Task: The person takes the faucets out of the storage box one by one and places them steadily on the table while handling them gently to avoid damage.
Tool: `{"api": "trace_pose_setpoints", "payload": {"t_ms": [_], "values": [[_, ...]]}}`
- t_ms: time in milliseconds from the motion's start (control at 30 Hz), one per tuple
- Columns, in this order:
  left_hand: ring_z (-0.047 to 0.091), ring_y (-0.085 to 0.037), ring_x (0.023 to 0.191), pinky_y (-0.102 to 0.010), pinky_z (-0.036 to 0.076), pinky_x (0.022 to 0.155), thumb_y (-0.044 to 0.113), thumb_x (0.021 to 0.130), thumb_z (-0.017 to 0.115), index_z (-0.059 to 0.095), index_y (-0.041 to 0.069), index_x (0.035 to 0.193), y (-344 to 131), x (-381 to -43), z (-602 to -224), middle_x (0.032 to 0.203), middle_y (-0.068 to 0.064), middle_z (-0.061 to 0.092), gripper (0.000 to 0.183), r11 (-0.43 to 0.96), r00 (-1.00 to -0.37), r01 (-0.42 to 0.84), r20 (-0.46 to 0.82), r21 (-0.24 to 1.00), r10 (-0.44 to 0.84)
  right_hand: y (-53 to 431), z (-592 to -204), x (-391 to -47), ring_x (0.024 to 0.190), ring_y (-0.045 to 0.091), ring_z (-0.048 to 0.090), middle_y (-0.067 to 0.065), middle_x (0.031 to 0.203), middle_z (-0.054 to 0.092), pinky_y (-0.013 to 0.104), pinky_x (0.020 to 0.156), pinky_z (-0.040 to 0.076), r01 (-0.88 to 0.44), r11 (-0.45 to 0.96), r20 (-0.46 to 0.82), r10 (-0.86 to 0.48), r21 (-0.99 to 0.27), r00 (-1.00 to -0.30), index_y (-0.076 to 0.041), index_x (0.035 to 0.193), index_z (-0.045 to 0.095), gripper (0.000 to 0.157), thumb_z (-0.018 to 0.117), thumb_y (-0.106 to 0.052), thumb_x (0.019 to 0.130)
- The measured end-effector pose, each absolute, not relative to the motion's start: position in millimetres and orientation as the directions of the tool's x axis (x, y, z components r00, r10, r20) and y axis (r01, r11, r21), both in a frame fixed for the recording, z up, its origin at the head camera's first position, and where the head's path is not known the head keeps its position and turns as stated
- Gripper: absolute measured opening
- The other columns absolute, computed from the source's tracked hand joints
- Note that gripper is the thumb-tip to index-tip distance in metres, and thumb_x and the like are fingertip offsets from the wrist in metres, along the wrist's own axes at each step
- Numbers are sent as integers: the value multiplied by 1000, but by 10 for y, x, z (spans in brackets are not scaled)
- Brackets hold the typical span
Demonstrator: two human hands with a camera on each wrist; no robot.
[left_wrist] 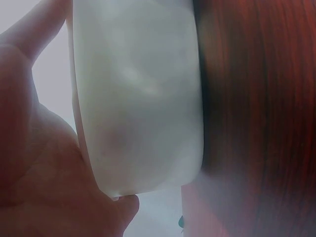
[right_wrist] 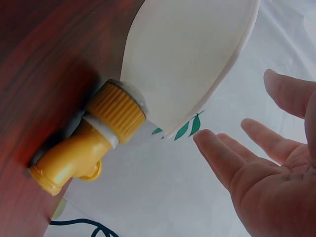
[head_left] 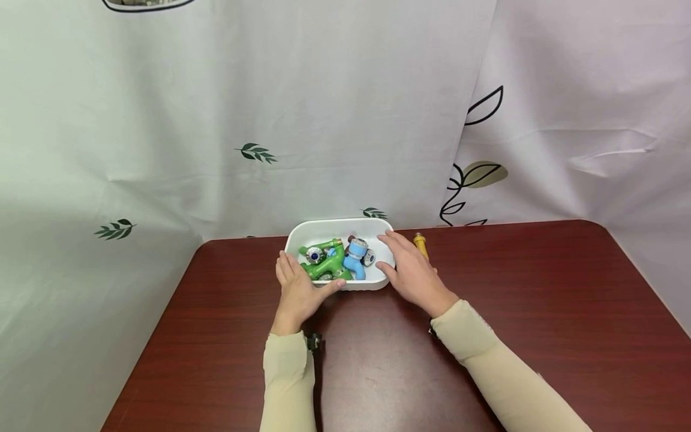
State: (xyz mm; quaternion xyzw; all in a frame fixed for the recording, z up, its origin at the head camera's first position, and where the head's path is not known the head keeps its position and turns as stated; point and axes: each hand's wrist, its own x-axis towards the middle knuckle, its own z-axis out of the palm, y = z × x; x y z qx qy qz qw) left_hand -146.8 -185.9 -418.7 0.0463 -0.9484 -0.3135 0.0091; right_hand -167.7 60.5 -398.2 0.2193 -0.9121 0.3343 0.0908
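Observation:
A white plastic tub (head_left: 372, 285) stands near the table's back edge, holding green taps (head_left: 331, 264), a blue tap (head_left: 356, 264) and a few dark red parts. My left hand (head_left: 299, 295) holds the tub's near left corner, the thumb along the front rim and the fingers round the left end. In the left wrist view the tub's outer wall (left_wrist: 143, 98) fills the middle. Over the tub's right end, my right hand (head_left: 414, 275) has its fingers and thumb spread, with nothing between them. A yellow tap (right_wrist: 91, 140) lies beside the tub, partly hidden behind that hand in the head view.
The dark red wooden table (head_left: 513, 336) spreads out on both sides and in front of the tub. Close behind its back edge hangs a pale cloth (head_left: 335, 120) with leaf prints.

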Motion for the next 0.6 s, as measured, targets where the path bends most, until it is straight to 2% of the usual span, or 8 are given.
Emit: {"api": "trace_pose_setpoints", "payload": {"t_ms": [600], "values": [[-17,-45,148,-56,10,119,53,79,82,-8,-17,151,-1874,-1474,-4204,161,-30,-19,135,802,-996,-75,-8,593,-87,409,-4042,-1691,132,39,49,22,147,49,53,108,40,-484,673,298,-382,-559,-875,0,140,55,49,70,-14,96]]}}
